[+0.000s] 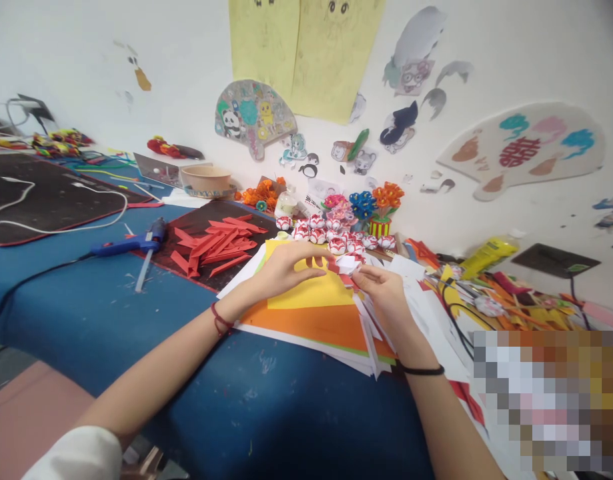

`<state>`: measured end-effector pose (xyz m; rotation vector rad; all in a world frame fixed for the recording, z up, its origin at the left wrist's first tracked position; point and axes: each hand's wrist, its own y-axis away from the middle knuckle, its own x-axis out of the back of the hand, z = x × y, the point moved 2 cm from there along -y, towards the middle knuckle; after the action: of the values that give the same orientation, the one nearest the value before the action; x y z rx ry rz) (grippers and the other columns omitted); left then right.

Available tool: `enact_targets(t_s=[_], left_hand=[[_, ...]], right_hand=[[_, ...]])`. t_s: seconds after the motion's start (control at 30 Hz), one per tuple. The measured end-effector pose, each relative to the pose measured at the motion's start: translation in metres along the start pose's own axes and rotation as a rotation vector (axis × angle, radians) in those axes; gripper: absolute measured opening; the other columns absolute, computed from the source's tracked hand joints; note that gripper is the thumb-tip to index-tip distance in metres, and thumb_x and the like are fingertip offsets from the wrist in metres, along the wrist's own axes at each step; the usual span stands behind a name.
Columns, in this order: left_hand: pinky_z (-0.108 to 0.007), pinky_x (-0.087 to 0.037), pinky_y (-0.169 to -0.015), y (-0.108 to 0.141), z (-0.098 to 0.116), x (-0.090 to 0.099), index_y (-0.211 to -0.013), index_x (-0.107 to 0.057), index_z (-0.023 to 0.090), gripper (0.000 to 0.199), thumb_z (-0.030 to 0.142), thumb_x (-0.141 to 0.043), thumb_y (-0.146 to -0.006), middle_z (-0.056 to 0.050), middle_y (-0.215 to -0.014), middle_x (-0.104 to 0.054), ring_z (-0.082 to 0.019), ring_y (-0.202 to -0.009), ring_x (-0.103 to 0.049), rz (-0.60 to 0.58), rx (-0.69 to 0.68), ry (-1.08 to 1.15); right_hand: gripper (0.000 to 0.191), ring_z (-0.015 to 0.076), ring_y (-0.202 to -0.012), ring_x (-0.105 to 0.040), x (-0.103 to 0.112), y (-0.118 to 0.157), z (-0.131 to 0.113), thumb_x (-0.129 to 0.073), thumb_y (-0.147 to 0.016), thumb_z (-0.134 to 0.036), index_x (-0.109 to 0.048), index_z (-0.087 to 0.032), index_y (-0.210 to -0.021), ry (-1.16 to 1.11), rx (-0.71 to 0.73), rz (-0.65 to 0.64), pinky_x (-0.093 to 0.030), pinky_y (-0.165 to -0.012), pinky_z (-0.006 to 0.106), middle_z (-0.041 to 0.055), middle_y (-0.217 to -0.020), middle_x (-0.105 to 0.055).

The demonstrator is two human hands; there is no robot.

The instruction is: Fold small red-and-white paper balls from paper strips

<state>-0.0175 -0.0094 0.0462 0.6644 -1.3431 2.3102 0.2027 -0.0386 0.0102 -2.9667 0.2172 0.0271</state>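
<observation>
Above a yellow sheet (306, 293) on the stacked papers, a small red and white folded paper piece (347, 265) is between my two hands. My right hand (383, 290) pinches its right side between thumb and fingers. On its left, my left hand (291, 267) has its thumb and fingers apart, the fingertips next to the piece; whether they touch it is unclear. Just behind the hands sit several red and white folded paper balls (337, 245). An orange sheet (306, 325) shows under the yellow one.
Red folded strips (213, 243) lie on a dark mat left of the papers, beside a blue glue gun (131, 245) with a cord. Colourful paper flowers (363, 205) and a bowl (206, 181) stand near the wall. Paper scraps (526, 300) and a yellow bottle (490, 257) are at the right.
</observation>
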Motion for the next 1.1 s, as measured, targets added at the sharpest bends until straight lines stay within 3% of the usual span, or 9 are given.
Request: enact_targets(t_s=[0.2,0.33,0.47,0.67,0.8,0.9,1.1], left_hand=[[-0.024,-0.048,-0.076,0.002,0.003,-0.005,-0.104,-0.068,0.018,0.019,0.027,-0.065,-0.088,-0.004,-0.093,-0.072,-0.013,-0.080,-0.064,0.030,-0.022,0.020],[-0.030,-0.048,-0.083,0.002,0.009,-0.004,-0.113,-0.065,0.018,0.031,0.035,-0.066,-0.087,-0.008,-0.102,-0.067,-0.017,-0.091,-0.061,0.060,-0.077,-0.074],[-0.031,-0.046,-0.085,0.004,0.010,-0.009,-0.108,-0.066,0.019,0.025,0.037,-0.057,-0.093,-0.010,-0.105,-0.063,-0.019,-0.097,-0.058,-0.002,-0.200,-0.222],[-0.033,-0.040,-0.081,0.009,0.004,-0.017,-0.112,-0.061,0.022,0.022,0.029,-0.046,-0.098,-0.008,-0.106,-0.065,-0.019,-0.090,-0.056,-0.120,-0.275,-0.493],[-0.036,-0.038,-0.091,0.008,0.006,-0.012,-0.110,-0.058,0.018,0.022,0.033,-0.051,-0.096,-0.010,-0.118,-0.061,-0.022,-0.107,-0.054,-0.026,-0.176,-0.417],[-0.038,-0.038,-0.096,0.006,0.006,-0.012,-0.119,-0.054,0.018,0.039,0.044,-0.059,-0.090,-0.012,-0.124,-0.058,-0.025,-0.116,-0.052,0.003,-0.070,-0.328],[-0.037,-0.044,-0.091,0.007,0.000,-0.018,-0.121,-0.053,0.020,0.035,0.037,-0.058,-0.092,-0.010,-0.118,-0.062,-0.025,-0.109,-0.056,-0.015,0.058,-0.241]], right_hand=[[0.036,0.0146,-0.060,-0.065,-0.004,0.002,-0.002,-0.086,-0.057,-0.042,-0.073,-0.014,-0.074,-0.040,-0.148,-0.150,-0.052,-0.060,0.027,0.0038,-0.071,-0.071],[0.037,0.0159,-0.067,-0.066,-0.005,0.004,-0.003,-0.084,-0.061,-0.045,-0.075,-0.014,-0.080,-0.050,-0.177,-0.139,-0.055,-0.062,0.028,0.0068,-0.079,-0.073],[0.037,0.0179,-0.071,-0.068,-0.005,0.004,-0.001,-0.082,-0.064,-0.047,-0.076,-0.015,-0.082,-0.007,-0.165,-0.148,-0.057,-0.061,0.028,0.0080,-0.082,-0.075],[0.037,0.0234,-0.074,-0.072,-0.002,0.003,-0.001,-0.083,-0.064,-0.042,-0.077,-0.015,-0.089,0.184,0.095,0.061,-0.060,-0.071,0.037,0.0080,-0.080,-0.076],[0.028,0.0220,-0.075,-0.072,-0.004,0.009,-0.008,-0.078,-0.073,-0.035,-0.077,-0.019,-0.095,0.440,0.417,0.166,-0.059,-0.076,0.038,0.0067,-0.085,-0.076],[0.021,0.0205,-0.075,-0.071,-0.009,0.014,-0.014,-0.074,-0.079,-0.032,-0.076,-0.020,-0.096,0.581,0.613,0.154,-0.059,-0.076,0.036,0.0060,-0.086,-0.076],[0.025,0.0188,-0.071,-0.070,-0.016,0.015,-0.014,-0.074,-0.079,-0.033,-0.074,-0.020,-0.100,0.570,0.607,0.078,-0.061,-0.073,0.034,0.0051,-0.084,-0.075]])
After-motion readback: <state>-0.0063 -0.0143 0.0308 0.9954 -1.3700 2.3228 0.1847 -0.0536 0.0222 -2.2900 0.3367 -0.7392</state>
